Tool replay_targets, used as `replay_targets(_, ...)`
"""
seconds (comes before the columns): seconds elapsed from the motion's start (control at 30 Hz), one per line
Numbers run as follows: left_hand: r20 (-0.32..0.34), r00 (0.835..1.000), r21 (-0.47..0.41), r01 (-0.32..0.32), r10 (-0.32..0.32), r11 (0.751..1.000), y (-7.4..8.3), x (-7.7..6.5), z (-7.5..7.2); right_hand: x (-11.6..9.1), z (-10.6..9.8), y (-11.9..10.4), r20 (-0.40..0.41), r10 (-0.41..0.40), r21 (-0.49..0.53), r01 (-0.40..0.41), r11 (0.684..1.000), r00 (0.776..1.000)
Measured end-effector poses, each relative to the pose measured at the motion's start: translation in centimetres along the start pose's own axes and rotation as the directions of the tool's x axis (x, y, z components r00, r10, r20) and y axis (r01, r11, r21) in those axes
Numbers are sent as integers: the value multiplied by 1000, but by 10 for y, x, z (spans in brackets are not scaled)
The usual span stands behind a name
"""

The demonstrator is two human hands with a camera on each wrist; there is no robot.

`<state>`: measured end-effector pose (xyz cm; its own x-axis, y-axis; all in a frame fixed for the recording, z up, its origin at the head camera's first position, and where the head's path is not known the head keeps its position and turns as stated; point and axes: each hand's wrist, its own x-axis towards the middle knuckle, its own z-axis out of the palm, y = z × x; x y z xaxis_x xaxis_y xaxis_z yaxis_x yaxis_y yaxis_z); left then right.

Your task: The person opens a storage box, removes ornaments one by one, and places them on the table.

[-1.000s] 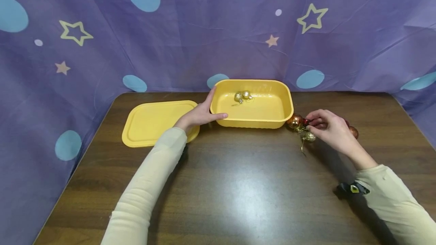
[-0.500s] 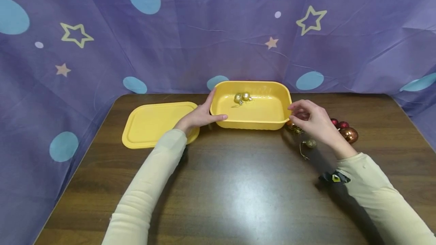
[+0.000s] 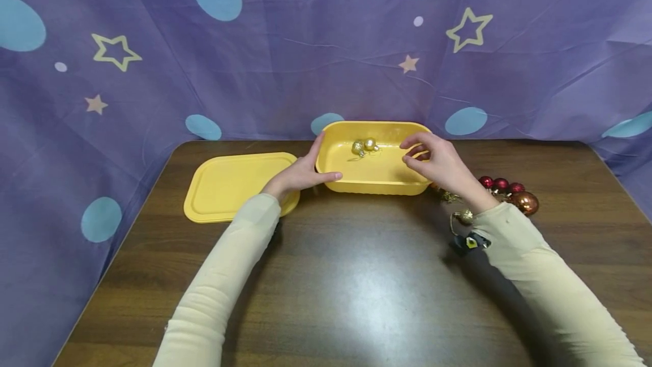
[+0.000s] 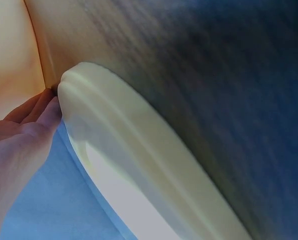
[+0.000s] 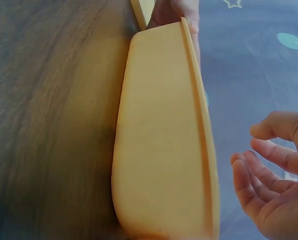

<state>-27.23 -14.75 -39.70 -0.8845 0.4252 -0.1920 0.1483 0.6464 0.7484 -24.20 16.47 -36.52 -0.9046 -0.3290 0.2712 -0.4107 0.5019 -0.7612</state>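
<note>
A yellow plastic container (image 3: 378, 187) stands at the back of the table, with two small gold bauble ornaments (image 3: 359, 147) inside. My left hand (image 3: 300, 175) holds its left end, thumb at the front rim and fingers along the side. Over the right part of the container hovers my right hand (image 3: 435, 162). Its fingers are bent, the thumb stands apart, and nothing shows between them in the right wrist view. Beyond that forearm lie several red baubles (image 3: 501, 185), a copper bauble (image 3: 526, 203) and a glittery gold bauble (image 3: 464, 217); the arm partly hides others.
The yellow lid (image 3: 236, 186) lies flat on the wooden table (image 3: 351, 276), left of the container and partly under the left wrist. A purple curtain (image 3: 305, 50) with stars and dots hangs right behind the table's back edge.
My right hand has moved left from the baubles on the table to over the container, uncovering the red and copper ones. The left hand and container have stayed in place.
</note>
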Motion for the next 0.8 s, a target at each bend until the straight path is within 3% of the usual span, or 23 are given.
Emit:
replay_targets(0.4,-2,1000,1,-3,3,1000,0,-1,-1,37,35,5,106,-42,-2,43,999,993)
replay_targets(0.8,-5,1000,-14,8,-8,1000,0,2,1,61,60,4,182,37,80,-52,995,983)
